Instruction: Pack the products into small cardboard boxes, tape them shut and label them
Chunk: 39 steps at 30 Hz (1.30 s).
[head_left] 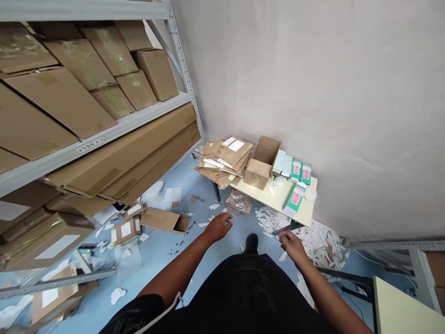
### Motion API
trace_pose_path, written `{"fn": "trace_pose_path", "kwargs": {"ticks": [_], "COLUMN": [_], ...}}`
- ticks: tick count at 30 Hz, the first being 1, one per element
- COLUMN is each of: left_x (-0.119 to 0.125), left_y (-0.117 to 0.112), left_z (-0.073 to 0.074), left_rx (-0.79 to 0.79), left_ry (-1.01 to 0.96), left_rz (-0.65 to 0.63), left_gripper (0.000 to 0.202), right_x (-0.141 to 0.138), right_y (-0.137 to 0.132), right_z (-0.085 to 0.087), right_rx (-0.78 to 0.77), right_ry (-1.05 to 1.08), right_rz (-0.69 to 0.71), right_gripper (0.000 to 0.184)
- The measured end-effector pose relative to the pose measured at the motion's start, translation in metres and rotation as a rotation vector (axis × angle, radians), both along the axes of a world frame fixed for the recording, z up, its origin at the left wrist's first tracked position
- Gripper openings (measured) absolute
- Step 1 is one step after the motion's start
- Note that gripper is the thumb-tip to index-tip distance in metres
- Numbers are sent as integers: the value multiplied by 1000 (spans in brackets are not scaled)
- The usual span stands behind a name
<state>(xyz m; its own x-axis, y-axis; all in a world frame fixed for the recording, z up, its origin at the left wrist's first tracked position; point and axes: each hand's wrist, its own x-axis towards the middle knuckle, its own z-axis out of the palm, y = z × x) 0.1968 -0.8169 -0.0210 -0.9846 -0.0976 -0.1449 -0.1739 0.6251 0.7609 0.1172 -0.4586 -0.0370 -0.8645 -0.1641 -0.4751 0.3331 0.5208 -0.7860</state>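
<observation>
I stand looking down at a blue floor. My left hand (219, 226) hangs in front of me with its fingers loosely curled and nothing in it. My right hand (291, 243) hangs lower right, its fingers curled inward, and I see nothing in it. Both hands are short of a small pale table (274, 200). On the table stand an open cardboard box (261, 162), a pile of flattened cardboard (224, 160) and several green and pink packets (296, 182). My black shoe (251, 242) shows between the hands.
A metal shelf rack (104, 132) full of cardboard boxes fills the left. Loose boxes (165, 219) and paper scraps (313, 236) litter the floor. A grey wall (313, 93) stands behind the table. Another pale table corner (399, 306) is at the lower right.
</observation>
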Motion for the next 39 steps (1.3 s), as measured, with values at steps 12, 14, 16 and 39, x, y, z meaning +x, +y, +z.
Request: {"fn": "trace_pose_path", "kwargs": {"ticks": [12,14,16,39], "left_x": [-134,-156,-177,-406], "left_y": [-74,-83,-92,-270], "left_z": [35,40,44,-40], "left_rx": [-205,-257,-308,-653], "left_ry": [10,24,34,19], "left_rz": [117,128,132,-757], "left_gripper": [30,31,33,99], "right_x": [-151,-170,-186,-128], "right_y": [-115,-135,-152,-270], "right_z": [-22,-18,-15,-35], "right_rx": [45,50,45,-11], "right_ry": [7,10,13,-349], "right_rz": [529,625,698,-289], "right_gripper": [27,23,22,31]}}
